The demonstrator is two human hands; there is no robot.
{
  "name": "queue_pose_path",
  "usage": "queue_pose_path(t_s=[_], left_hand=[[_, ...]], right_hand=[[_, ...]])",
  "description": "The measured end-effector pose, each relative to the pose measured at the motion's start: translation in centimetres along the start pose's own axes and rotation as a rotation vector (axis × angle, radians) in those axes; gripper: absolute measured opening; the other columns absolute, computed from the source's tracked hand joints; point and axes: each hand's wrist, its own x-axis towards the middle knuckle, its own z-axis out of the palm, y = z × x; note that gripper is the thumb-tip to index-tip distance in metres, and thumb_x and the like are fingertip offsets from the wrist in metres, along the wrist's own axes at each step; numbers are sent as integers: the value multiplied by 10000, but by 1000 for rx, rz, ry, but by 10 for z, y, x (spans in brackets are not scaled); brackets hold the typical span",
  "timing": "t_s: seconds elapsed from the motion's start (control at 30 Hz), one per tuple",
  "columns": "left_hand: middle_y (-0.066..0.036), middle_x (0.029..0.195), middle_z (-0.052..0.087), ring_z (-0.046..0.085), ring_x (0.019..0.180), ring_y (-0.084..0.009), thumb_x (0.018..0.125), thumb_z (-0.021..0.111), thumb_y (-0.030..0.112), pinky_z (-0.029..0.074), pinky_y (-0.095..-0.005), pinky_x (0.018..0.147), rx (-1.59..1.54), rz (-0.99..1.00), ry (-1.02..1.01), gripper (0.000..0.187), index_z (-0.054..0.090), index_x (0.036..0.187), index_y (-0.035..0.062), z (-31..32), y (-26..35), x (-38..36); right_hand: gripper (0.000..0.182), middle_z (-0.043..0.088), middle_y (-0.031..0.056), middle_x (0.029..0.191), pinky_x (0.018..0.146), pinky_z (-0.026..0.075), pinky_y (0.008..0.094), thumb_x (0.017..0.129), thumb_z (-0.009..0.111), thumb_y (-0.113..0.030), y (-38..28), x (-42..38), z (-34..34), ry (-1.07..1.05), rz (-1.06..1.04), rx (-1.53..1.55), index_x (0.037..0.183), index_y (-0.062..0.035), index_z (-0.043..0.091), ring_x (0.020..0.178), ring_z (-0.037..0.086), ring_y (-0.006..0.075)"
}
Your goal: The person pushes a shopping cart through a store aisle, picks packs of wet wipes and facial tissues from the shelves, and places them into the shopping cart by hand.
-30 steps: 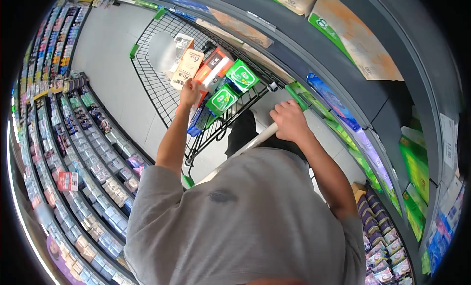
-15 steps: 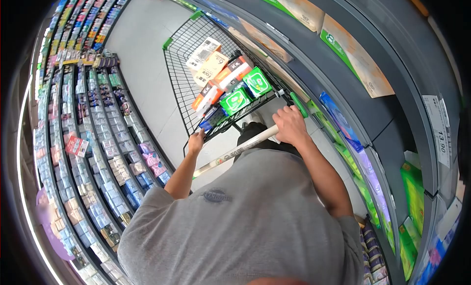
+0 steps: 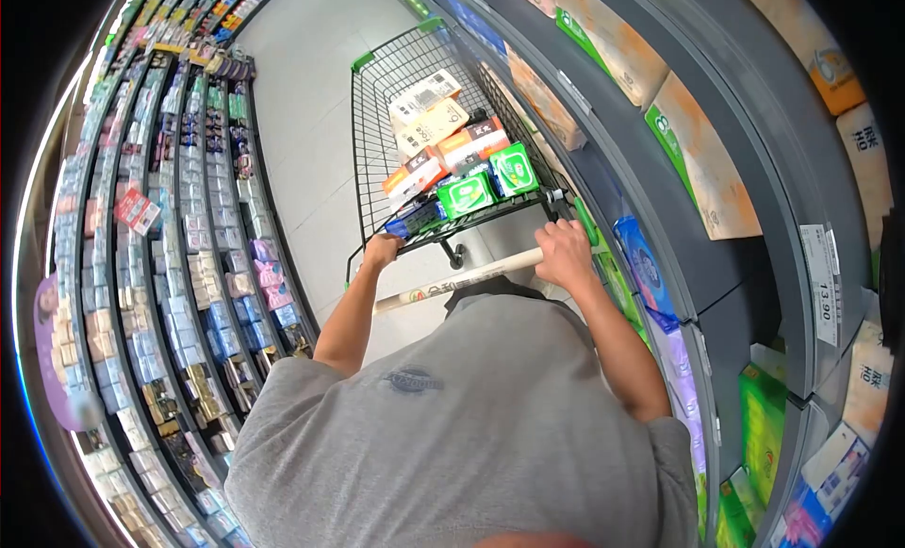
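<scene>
In the head view, my right hand (image 3: 566, 253) is wrapped round the right end of the pale handle (image 3: 471, 274) of a black wire shopping cart (image 3: 357, 142). My left hand (image 3: 381, 252) is closed on the cart's frame at the near left corner of the basket, just beside a blue package (image 3: 415, 218). Two green packs (image 3: 466, 196) lie at the near end of the basket. Behind them are orange-and-white packs (image 3: 415, 176), then cream-coloured packs (image 3: 432, 130) farther forward. What lies beneath these packs is mostly hidden.
A long shelf (image 3: 212, 265) of small packaged goods lines the left. Close on the right runs a grey shelf (image 3: 745, 293) with large tissue packs (image 3: 702, 161) and a price tag (image 3: 825, 284). Grey tiled floor (image 3: 292, 124) stretches ahead between them.
The cart now appears slightly farther right and pointed more straight ahead. Both shelves have shifted in view. Each hand keeps its hold on the cart.
</scene>
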Motion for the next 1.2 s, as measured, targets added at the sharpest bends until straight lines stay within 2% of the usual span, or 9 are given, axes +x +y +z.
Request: queue_pose_path(t_s=[0.23, 0.53, 0.63, 0.7, 0.73, 0.83, 0.97, 1.13, 1.2], left_hand=[[-116, 804, 700, 687, 677, -187, 781, 621, 359, 512, -340, 734, -70, -14, -22, 391, 726, 1042, 88, 2, -1, -9], [-113, 705, 654, 632, 574, -198, 810, 602, 343, 506, -344, 667, -126, 47, -50, 394, 713, 1049, 50, 8, -10, -35], [-138, 734, 667, 642, 620, -222, 813, 592, 347, 506, -362, 698, -71, 27, -52, 396, 709, 1053, 54, 7, -6, -50], [-175, 850, 695, 672, 792, -282, 818, 582, 364, 501, -382, 776, 6, 29, -63, 408, 703, 1063, 61, 8, -9, -57], [-175, 850, 695, 672, 792, -282, 818, 582, 364, 501, -382, 776, -10, 32, -64, 408, 703, 1063, 61, 9, -11, -61], [-165, 1092, 677, 609, 1082, -336, 838, 543, 418, 455, -401, 909, 12, 17, -79, 432, 699, 1088, 103, 14, -23, -68], [-115, 1104, 683, 614, 1086, -296, 850, 497, 473, 445, -408, 929, 54, 33, -36, 458, 678, 1149, 176, 8, -32, -103], [-79, 1044, 702, 636, 1049, -249, 841, 521, 465, 461, -386, 897, 5, 77, -156, 465, 685, 1135, 143, 30, -54, -101], [-110, 913, 679, 627, 736, -209, 885, 524, 337, 519, -323, 696, -16, 171, -248, 430, 647, 1178, 47, 34, -57, -110]], right_hand=[[149, 567, 72, 711, 725, 391, 371, 526, 645, -95, 0, -4, -2, 24, -20, -28, 665, -87, 594, 760, 545, 264], [153, 551, 65, 682, 724, 400, 376, 512, 634, -103, -10, -21, -9, 56, -31, -24, 656, -94, 584, 730, 547, 261], [154, 568, 69, 678, 738, 407, 373, 514, 633, -111, -13, -31, -8, 55, -34, -34, 660, -93, 587, 723, 561, 263], [152, 581, 72, 679, 745, 410, 370, 517, 632, -115, -19, -35, -10, 46, -43, -50, 662, -92, 589, 722, 572, 264], [159, 594, 70, 680, 732, 412, 377, 520, 641, -119, -22, -39, -11, 24, -29, -60, 672, -97, 601, 725, 580, 263], [152, 616, 70, 684, 721, 412, 386, 535, 653, -130, -30, -49, -15, -16, -18, -105, 682, -107, 621, 731, 592, 259], [118, 631, 73, 688, 723, 412, 389, 574, 660, -155, -56, -60, -26, -114, 28, -207, 684, -114, 646, 736, 600, 259], [133, 652, 82, 723, 741, 412, 402, 589, 651, -165, -70, -92, -25, -195, 53, -245, 714, -120, 660, 762, 612, 270], [99, 642, 77, 695, 714, 417, 400, 596, 658, -165, -74, -108, -22, -191, 48, -271, 689, -131, 657, 747, 611, 267]])
